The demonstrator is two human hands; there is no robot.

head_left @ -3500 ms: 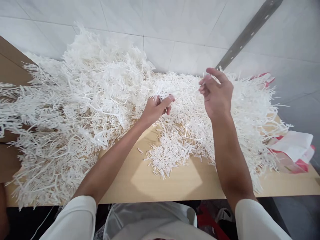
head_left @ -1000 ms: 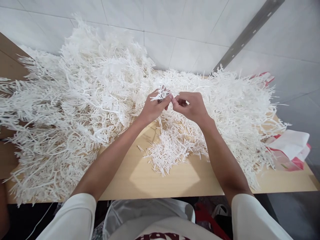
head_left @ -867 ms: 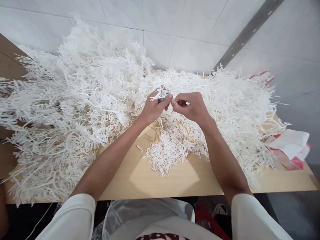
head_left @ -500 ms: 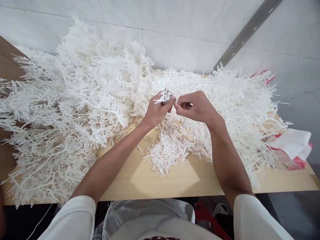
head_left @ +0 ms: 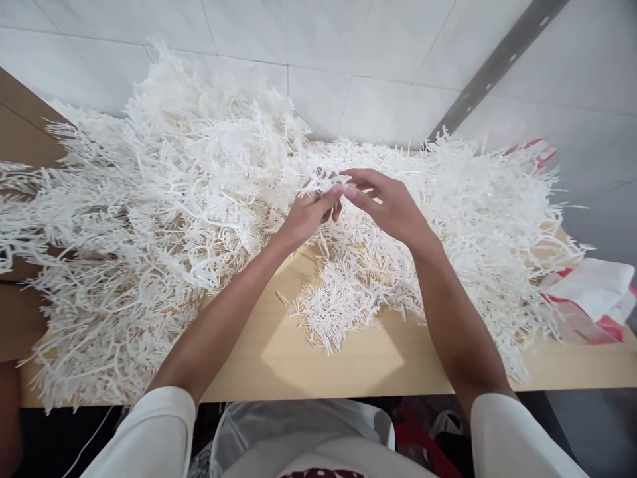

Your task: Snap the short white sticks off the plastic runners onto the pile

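Observation:
Above the middle of the table, my left hand [head_left: 309,211] is closed on a white branched plastic piece [head_left: 326,180]. My right hand [head_left: 383,199] is at the piece's right side, thumb and fingers curved and nearly touching my left fingertips; whether it grips the piece is hard to make out. Below both hands lies a heap of small white sprigs [head_left: 343,299]. A tall pile of white branched pieces [head_left: 184,179] rises on the left, and another pile [head_left: 478,219] spreads on the right.
The wooden table [head_left: 298,372] runs across the view, against a tiled wall [head_left: 318,99]. A red and white plastic bag [head_left: 592,292] lies at the right end. Brown cardboard [head_left: 24,133] stands at the far left. A metal bar [head_left: 497,66] slants along the wall.
My right hand has loosened from a tight pinch and its fingers have moved up and over toward the white piece. My left hand still holds the piece. The view has shifted slightly.

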